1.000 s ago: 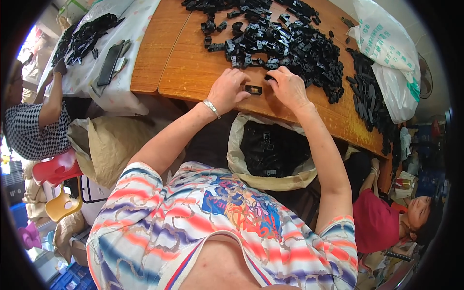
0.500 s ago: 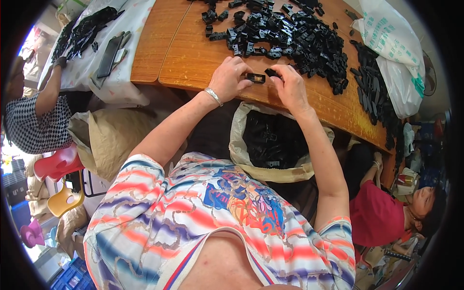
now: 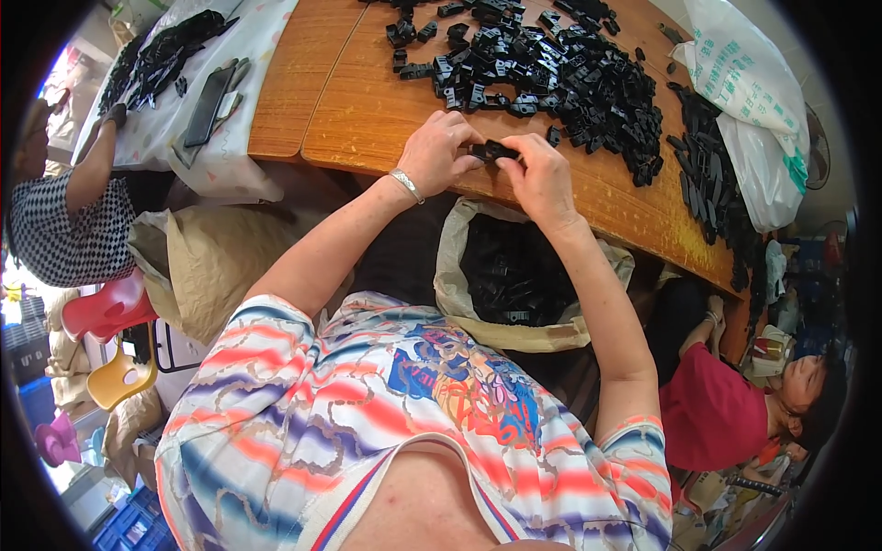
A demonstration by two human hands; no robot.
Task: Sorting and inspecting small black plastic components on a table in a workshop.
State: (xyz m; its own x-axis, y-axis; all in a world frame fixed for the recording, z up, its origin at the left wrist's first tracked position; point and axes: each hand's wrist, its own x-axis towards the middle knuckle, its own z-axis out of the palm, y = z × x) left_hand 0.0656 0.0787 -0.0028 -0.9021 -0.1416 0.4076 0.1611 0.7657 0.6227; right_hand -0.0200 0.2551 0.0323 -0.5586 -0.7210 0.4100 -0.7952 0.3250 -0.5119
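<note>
Above the table's near edge, my left hand pinches a small black rectangular plastic part between thumb and fingers. My right hand is closed on a second small black plastic piece, which touches the first at its right end. Fingertips partly cover both pieces, so I cannot tell whether they are joined. Just beyond my hands lies a big heap of similar black plastic parts. One loose black part rests beside my right fingers.
Below the edge stands an open pale sack holding black parts. Long black pieces and a white plastic bag lie at the right of the wooden table. Co-workers sit at left and right.
My right hand has moved slightly left and brought its piece against the part in my left hand. Earlier the two pieces were apart. My left hand has barely moved.
</note>
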